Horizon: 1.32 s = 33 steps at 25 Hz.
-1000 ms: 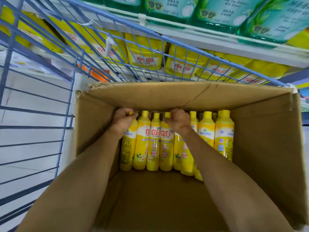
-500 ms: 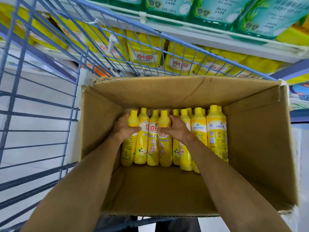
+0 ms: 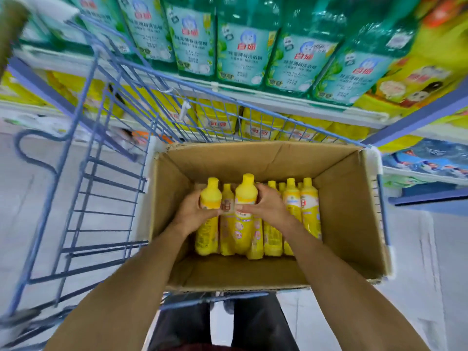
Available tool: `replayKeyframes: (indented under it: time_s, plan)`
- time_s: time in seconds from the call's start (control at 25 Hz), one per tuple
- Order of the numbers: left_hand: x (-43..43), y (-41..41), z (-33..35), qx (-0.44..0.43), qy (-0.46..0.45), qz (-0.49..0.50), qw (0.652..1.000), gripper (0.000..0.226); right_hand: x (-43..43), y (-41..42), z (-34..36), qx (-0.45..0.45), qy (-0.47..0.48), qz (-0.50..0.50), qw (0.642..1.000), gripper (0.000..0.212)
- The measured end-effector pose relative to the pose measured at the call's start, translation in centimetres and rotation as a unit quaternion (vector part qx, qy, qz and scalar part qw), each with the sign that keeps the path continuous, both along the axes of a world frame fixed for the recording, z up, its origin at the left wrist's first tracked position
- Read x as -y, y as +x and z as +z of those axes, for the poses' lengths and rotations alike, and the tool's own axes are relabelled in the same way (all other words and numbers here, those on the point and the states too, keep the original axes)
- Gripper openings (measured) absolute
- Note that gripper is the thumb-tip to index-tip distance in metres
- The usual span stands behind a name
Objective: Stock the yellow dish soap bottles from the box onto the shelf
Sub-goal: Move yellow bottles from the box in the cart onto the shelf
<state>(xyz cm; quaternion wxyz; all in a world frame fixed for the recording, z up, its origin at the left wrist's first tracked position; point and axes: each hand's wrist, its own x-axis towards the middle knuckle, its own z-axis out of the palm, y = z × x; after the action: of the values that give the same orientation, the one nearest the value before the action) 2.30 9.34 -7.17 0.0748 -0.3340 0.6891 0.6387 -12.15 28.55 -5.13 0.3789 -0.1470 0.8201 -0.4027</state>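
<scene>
Evidently gripping high near the caps to draw them clear of their packed neighbours, the left hand (image 3: 193, 211) and right hand (image 3: 266, 206) each have fingers wrapped around a yellow bottle (image 3: 244, 198) standing inside the cardboard box (image 3: 352, 211), below the shelf (image 3: 253, 97).

I could read little. The big green bottles (image 3: 243, 44) on the top shelf each had a red logo with two white Chinese signs, "白猫", and a line of dark Chinese words under it that were too small for me. One yellow bottle (image 3: 227, 219) in the box showed part of a big red sign like "白". The yellow bags (image 3: 217, 117) behind the cart wires had a red mark too blurry to read.
</scene>
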Motion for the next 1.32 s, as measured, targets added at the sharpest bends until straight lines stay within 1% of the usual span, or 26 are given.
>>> replayKeyframes:
  time_s: [0.08,0.2,0.36,0.52,0.6,0.68,0.8,1.0,1.16,1.32]
  plan:
    - [0.5,-1.3,4.8,-0.041,-0.001,-0.017,0.999,0.055,0.4,-0.3,4.7,-0.019,-0.029,0.007,0.999,0.047]
    - [1.3,-3.8,13.1,-0.100,-0.025,-0.061,0.993,0.052,0.7,-1.3,12.2,-0.001,-0.090,-0.007,0.996,0.056]
    - [2.6,-6.2,23.9,-0.177,-0.035,-0.121,0.976,0.050,1.0,-2.4,23.1,-0.023,-0.166,-0.019,0.986,0.049]
    - [3.5,-7.8,33.5,-0.234,-0.047,-0.160,0.958,0.048,1.1,-3.4,32.5,-0.080,-0.207,-0.018,0.975,0.044]
    - [3.8,-8.6,37.3,-0.262,-0.054,-0.162,0.950,0.049,1.1,-4.0,36.3,-0.106,-0.228,-0.018,0.968,0.045]
    - [4.0,-9.6,40.4,-0.281,-0.069,-0.157,0.944,0.049,1.0,-4.7,39.4,-0.127,-0.248,-0.016,0.960,0.047]
    - [3.8,-11.1,44.4,-0.317,-0.091,-0.147,0.932,0.048,1.2,-6.0,43.3,-0.159,-0.278,-0.008,0.947,0.045]
    - [3.1,-14.7,50.2,-0.367,-0.115,-0.129,0.914,0.042,1.5,-9.6,48.7,-0.187,-0.321,-0.018,0.928,0.045]
    - [2.4,-18.6,54.0,-0.404,-0.138,-0.099,0.899,0.036,1.3,-13.4,52.4,-0.205,-0.355,-0.015,0.912,0.049]
    - [1.6,-22.0,57.2,-0.423,-0.171,-0.072,0.887,0.039,1.4,-17.1,55.8,-0.228,-0.381,-0.022,0.896,0.047]
